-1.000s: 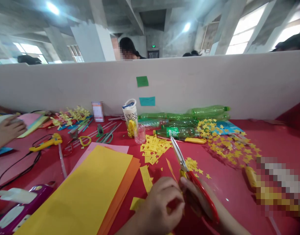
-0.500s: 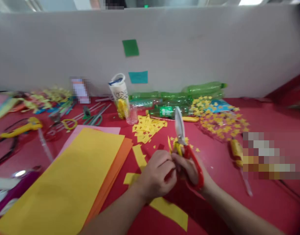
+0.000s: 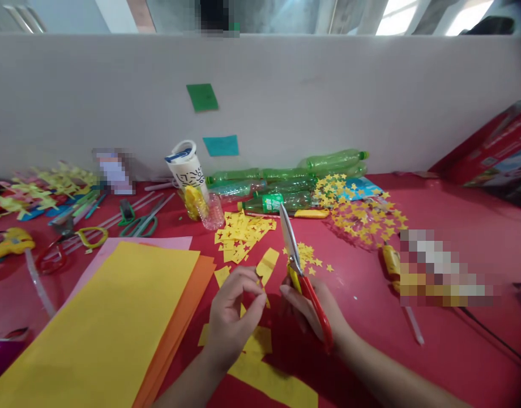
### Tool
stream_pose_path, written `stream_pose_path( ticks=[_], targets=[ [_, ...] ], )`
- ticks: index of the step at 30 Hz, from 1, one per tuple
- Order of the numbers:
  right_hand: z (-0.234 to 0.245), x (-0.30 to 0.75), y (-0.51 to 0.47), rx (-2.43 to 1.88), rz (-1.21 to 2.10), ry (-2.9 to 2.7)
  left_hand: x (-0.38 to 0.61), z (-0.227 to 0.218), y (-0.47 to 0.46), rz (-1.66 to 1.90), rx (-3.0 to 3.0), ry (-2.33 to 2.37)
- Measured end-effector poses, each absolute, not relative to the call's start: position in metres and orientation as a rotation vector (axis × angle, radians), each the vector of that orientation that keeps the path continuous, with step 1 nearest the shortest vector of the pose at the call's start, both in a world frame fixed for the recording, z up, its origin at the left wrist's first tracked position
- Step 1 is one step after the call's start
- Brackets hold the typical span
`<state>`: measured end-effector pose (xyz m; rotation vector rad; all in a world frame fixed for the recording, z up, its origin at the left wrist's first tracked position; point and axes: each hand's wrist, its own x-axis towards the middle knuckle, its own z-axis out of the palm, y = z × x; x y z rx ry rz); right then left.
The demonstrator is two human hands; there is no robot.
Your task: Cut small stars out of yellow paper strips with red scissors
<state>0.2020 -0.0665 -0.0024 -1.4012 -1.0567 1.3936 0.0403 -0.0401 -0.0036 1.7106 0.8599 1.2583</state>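
Note:
My right hand (image 3: 309,306) grips a pair of scissors (image 3: 303,277) with red handles, its blades pointing up and away, close together. A bit of yellow shows by the pivot; I cannot tell whether it is paper or part of the handle. My left hand (image 3: 237,311) is half curled, thumb and fingers apart, with nothing visible between them. Just beyond its fingertips is a small yellow paper piece (image 3: 268,265). Under and in front of this hand lie yellow paper strips (image 3: 277,379). Small yellow paper stars (image 3: 307,258) are scattered behind the scissors.
Yellow and orange sheets (image 3: 133,306) are stacked at left. Star-punched scraps (image 3: 243,232), a white cup (image 3: 187,170) and green bottles (image 3: 286,201) stand or lie behind. A star-covered clear piece (image 3: 366,218) and a yellow-handled tool (image 3: 391,263) are at right. Green-handled scissors (image 3: 145,224) lie back left.
My hands have moved apart, the left one away to the left with its fingers loosened. A yellow paper piece now shows beyond it. The scissors remain in my right hand. The view has shifted.

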Motion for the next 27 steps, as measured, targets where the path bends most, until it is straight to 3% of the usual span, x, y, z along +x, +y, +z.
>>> stream_pose_path(
  ticks=[12, 19, 27],
  targets=[
    [-0.007, 0.207, -0.059, -1.053, 1.430, -0.885, 0.046, -0.005, -0.051, 1.026, 1.792, 0.723],
    [-0.002, 0.202, -0.067, -1.138, 1.385, -0.901, 0.050, -0.006, -0.043, 0.810, 1.299, 0.876],
    [-0.009, 0.199, -0.074, -1.246, 1.190, -0.926, 0.049, -0.011, -0.034, 0.895, 1.503, 0.853]
  ],
)
